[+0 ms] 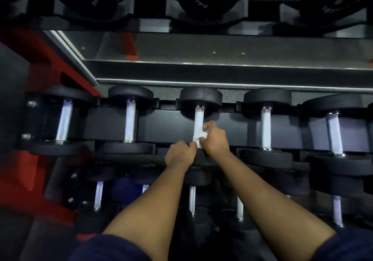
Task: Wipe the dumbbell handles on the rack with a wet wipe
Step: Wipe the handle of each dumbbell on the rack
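Because the dumbbells are judged heavy and sit cradled in the rack [171, 123], no lifting is called for; only the bare metal bars between the black heads need be reached. On the middle row, the far-left handle [64, 120] and the second handle [130, 122] are seen untouched, pale and shiny, and are likely to be stiff and somewhat slick under a damp cloth. The left hand [180, 153] is held at the near end of the middle handle [198, 117], its fingers curled in and its fingertips apparently pinching the lower edge of the wet wipe [198, 138]. The wipe is bunched against that handle's near end, just above the front head; it is judged light, limp and easily torn or dropped, so it is best wrapped round the bar and gripped through, not pushed flat. The right hand [215, 139] is closed over the wipe from the right side, its fingers curled onto the cloth and the bar, with one finger raised against the handle above the wad; how fully the bar is encircled cannot be told. Further right, the fourth handle [266, 128] and the fifth handle [334, 133] are seen free of any hand.
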Tool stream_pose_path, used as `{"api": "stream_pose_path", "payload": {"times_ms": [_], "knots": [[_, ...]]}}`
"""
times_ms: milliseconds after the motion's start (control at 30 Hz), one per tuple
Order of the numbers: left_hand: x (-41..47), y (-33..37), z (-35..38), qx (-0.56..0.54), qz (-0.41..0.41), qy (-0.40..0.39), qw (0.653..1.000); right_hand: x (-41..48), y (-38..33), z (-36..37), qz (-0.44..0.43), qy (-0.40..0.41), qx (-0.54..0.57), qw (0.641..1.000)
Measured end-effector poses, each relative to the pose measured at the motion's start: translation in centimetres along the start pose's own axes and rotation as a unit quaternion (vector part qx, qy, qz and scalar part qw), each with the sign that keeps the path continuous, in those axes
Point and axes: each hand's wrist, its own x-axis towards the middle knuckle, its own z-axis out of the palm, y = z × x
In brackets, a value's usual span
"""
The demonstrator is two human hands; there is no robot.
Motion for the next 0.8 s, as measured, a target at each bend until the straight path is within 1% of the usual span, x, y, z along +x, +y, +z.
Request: {"api": "stream_pose_path", "payload": {"times_ms": [100,167,233,333,400,467,533,633,667,733,800], "knots": [[-0.4,-0.5,-0.1,-0.024,0.003,0.000,1.000,-0.3,0.7,-0.7,0.010,0.006,0.026,1.000],[-0.7,-0.7,-0.3,-0.066,-0.003,0.004,0.998,-0.3,1.0,-1.0,0.017,0.012,0.040,0.999],[-1.4,-1.0,-0.8,-0.119,-0.011,0.021,0.993,-0.6,0.8,-1.3,0.005,0.020,0.072,0.997],[-2.5,-1.5,-1.5,-0.170,-0.011,0.051,0.984,-1.6,0.2,-1.4,-0.008,0.029,0.134,0.991],[-3.1,-1.7,-1.8,-0.223,-0.004,0.072,0.972,-2.3,-0.5,-1.3,-0.015,0.025,0.178,0.984],[-3.8,-1.8,-2.4,-0.306,0.008,0.094,0.948,-3.0,-1.4,-1.1,-0.030,0.003,0.221,0.975],[-4.5,-1.9,-3.0,-0.389,0.014,0.096,0.916,-3.6,-2.3,-0.6,-0.034,-0.021,0.259,0.965],[-5.6,-2.7,-4.3,-0.535,0.002,0.077,0.841,-4.5,-3.7,0.6,-0.043,-0.046,0.302,0.951],[-5.8,-2.9,-4.7,-0.564,0.000,0.070,0.823,-4.7,-4.1,0.9,-0.048,-0.055,0.309,0.948],[-6.0,-3.8,-5.6,-0.587,-0.007,0.068,0.807,-5.3,-5.2,1.5,-0.056,-0.069,0.324,0.942],[-5.5,-5.2,-6.5,-0.581,-0.013,0.071,0.810,-5.5,-6.4,2.2,-0.062,-0.072,0.331,0.939]]}}
